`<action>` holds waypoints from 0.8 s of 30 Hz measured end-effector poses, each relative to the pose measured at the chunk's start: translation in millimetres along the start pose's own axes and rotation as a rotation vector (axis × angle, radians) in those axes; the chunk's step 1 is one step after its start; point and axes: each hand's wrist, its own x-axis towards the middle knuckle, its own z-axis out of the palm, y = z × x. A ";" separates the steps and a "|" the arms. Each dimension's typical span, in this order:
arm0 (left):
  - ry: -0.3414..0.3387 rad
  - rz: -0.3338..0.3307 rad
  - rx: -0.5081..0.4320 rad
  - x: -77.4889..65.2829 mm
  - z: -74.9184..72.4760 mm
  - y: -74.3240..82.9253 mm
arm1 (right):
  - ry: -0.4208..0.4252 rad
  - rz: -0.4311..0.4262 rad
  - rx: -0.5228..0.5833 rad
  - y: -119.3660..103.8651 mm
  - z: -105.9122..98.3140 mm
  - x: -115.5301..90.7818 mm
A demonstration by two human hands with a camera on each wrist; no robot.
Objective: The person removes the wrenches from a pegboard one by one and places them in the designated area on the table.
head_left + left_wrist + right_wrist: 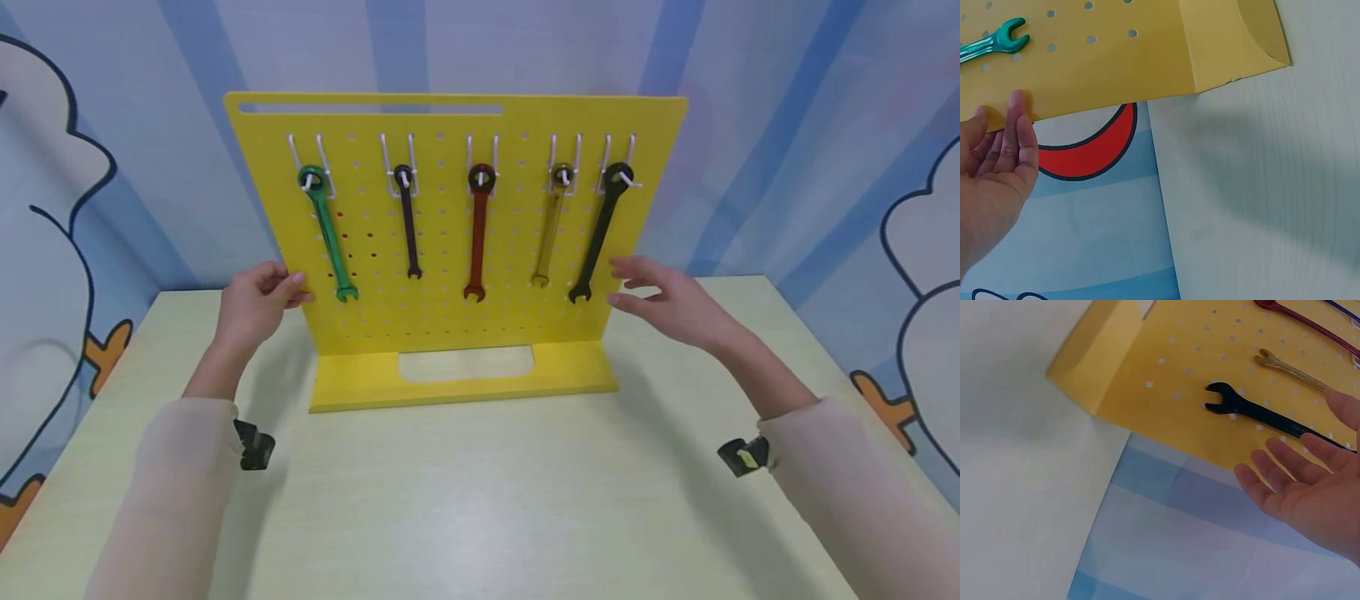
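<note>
- Thumb (288, 288) in front, the left hand (251, 307) pinches the yellow pegboard (600, 117) at its left edge.
- By the opposite edge, the right hand (670, 307) is loose, holding nothing, near the black wrench (597, 237).
- Five wrenches (478, 237) hang across the pegboard, upright on the bench (465, 500).
- I'd call this steadying; shifting it would call for a right-hand grip too.

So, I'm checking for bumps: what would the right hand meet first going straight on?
Likely the black wrench, near its lower end, though the yellow pegboard might come first; depth is unclear.
</note>
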 end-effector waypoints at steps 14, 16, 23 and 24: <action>0.001 0.012 0.009 -1.0 0.5 -1.0 | 0.192 0.102 0.189 -23.6 -6.3 27.4; -0.001 0.014 0.011 -1.1 0.5 -1.2 | 0.212 0.114 0.216 -25.6 -6.2 29.9; -0.002 0.030 0.016 -2.1 0.7 -1.1 | 0.259 0.163 0.276 -28.1 -4.1 36.0; -0.001 0.031 0.016 -1.9 0.8 -1.0 | 0.265 0.167 0.279 -28.1 -3.7 36.7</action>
